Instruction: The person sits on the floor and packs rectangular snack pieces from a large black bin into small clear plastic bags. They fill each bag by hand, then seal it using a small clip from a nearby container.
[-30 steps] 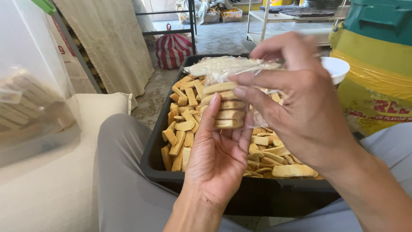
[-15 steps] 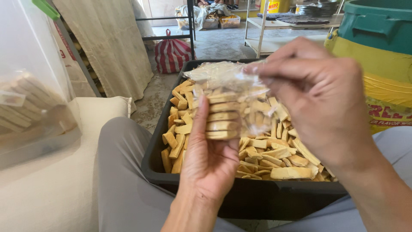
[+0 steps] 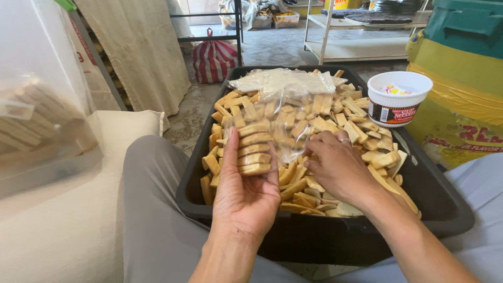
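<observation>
Holding a stack of biscuits (image 3: 254,148) inside a clear bag (image 3: 283,102), left hand (image 3: 246,191) closed around them.
Reaching into loose biscuits, right hand (image 3: 338,166) fingers curled, over black tray (image 3: 209,202) beneath both hands.

A clear plastic bag (image 3: 283,112) stands upright above the black tray (image 3: 435,209), partly filled. A short stack of tan biscuits (image 3: 254,149) lies flat inside it.

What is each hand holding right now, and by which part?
The left hand grips a clear plastic bag by its lower end, around stacked tan biscuit pieces. The right hand rests on loose biscuits, holding nothing visible.
</observation>
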### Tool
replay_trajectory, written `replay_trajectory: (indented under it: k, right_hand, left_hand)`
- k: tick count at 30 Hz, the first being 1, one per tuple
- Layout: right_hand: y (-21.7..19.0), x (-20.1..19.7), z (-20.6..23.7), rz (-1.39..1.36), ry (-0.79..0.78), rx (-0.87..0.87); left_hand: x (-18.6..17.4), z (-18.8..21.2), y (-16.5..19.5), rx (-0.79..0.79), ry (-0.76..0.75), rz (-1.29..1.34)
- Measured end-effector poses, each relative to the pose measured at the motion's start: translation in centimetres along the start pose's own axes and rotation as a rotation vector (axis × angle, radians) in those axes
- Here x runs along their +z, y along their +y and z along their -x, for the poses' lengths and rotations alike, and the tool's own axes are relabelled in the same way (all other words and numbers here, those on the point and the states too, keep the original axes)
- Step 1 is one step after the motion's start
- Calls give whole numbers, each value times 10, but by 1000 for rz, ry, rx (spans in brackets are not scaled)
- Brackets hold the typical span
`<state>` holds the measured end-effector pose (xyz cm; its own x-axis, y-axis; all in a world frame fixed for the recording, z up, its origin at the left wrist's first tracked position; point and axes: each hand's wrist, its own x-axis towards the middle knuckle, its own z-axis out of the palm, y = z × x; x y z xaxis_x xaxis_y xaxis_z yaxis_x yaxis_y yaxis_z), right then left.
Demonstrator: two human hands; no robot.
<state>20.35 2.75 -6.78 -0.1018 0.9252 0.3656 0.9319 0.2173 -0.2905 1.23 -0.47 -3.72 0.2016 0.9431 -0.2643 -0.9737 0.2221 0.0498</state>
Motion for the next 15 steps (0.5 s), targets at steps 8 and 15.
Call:
replay_trajectory:
  k: [8,15]
  right_hand:
    - [-8,-33,3,-372,111,76]
    - [-1,-64,4,-949,373,154]
  left_hand:
    - [1,1,5,2,18,16]
    - [7,-2,1,-61,42,69]
